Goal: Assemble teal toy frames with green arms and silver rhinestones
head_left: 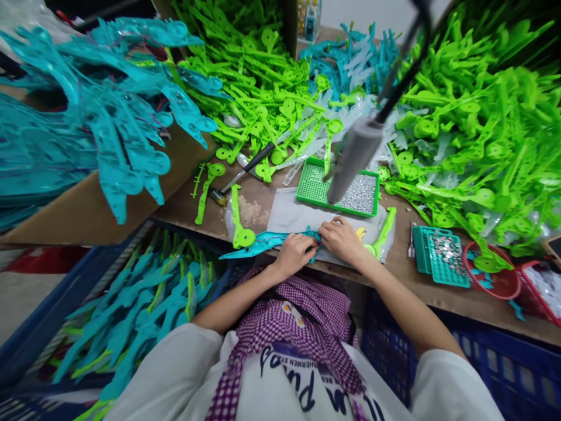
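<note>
A long blue plastic part [258, 244] lies near the table's front edge, its pointed end to the left. The fingers of my left hand [294, 255] are closed on its right portion. My right hand [340, 238] is closed at the part's right end, where small blue pieces show; what its fingertips pinch is hidden. A green arm-shaped piece [242, 236] sits beside the blue part on the left, and another green piece [385, 231] lies right of my right hand. Behind my hands, a green tray [312, 184] holds small silver pieces.
A grey hanging tool [356, 158] stands over the tray. A hammer [248, 168] lies at the left. Heaps of green parts [486, 128] and blue parts [83, 117] surround the workspace. Teal trays [449, 257] and a red bowl [511, 286] are at the right.
</note>
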A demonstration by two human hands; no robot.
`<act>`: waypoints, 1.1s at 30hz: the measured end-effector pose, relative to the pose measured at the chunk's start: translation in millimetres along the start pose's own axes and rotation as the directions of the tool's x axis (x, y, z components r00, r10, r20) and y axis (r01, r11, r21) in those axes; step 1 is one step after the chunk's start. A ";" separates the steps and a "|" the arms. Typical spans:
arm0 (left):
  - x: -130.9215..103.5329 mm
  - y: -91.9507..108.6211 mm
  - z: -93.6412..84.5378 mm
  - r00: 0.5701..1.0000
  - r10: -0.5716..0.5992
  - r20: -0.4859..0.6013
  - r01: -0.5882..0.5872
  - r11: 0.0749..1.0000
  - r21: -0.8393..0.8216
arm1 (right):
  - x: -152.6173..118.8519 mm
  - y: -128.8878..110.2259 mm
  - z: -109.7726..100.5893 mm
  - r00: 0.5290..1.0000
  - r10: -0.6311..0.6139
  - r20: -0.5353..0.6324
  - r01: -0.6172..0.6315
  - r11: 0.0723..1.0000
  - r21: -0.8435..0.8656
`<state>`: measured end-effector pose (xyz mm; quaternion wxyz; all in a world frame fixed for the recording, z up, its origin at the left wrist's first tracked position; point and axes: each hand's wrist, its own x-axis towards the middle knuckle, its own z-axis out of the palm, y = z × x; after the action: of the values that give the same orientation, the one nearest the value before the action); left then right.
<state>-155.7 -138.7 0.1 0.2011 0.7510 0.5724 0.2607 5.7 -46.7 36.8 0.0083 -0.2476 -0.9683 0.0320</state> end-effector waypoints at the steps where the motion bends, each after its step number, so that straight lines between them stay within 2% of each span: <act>1: 0.1 -0.1 0.0 1.000 0.002 -0.004 -0.002 1.000 -0.002 | 0.0 0.6 1.3 1.000 -0.015 0.000 0.015 1.000 0.003; 6: 0.6 0.2 -0.2 1.000 -0.024 -0.008 0.024 1.000 -0.014 | -4.7 2.9 6.7 1.000 -0.021 -0.016 0.022 0.998 0.059; 10: 1.6 1.0 -1.1 0.999 -0.035 0.010 0.035 0.999 -0.023 | -6.8 4.3 2.2 0.999 0.009 0.035 -0.011 0.998 0.059; 15: 2.4 1.5 -1.4 0.999 -0.034 0.011 0.035 0.999 -0.021 | -6.3 10.7 -3.4 0.997 0.033 0.071 -0.048 0.973 0.227; 20: 2.2 0.3 0.0 0.999 -0.035 0.019 0.035 0.999 -0.013 | 0.7 0.6 -5.9 0.998 0.040 0.054 -0.048 0.988 0.145; 24: 4.0 0.2 -0.6 0.998 -0.048 0.031 0.049 0.999 -0.011 | 8.0 -6.3 -9.2 0.995 0.015 0.100 -0.021 0.998 0.064; 27: 4.9 0.9 -2.2 0.999 -0.043 0.034 0.043 0.999 -0.006 | 4.4 -2.5 -2.8 0.994 0.083 0.074 -0.095 0.980 0.173; 31: 2.5 1.1 -4.8 0.999 0.006 0.047 -0.006 1.000 -0.014 | -10.1 3.8 13.1 0.980 0.200 0.001 -0.178 0.873 0.454; 33: 1.1 0.7 -5.9 0.998 0.031 0.062 -0.031 0.999 0.010 | -15.0 3.2 18.5 0.975 0.224 -0.008 -0.189 0.840 0.508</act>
<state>-158.6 -137.8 5.3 0.2105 0.7686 0.5555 0.2374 19.8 -52.2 18.1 0.1016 -0.3405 -0.8929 0.2764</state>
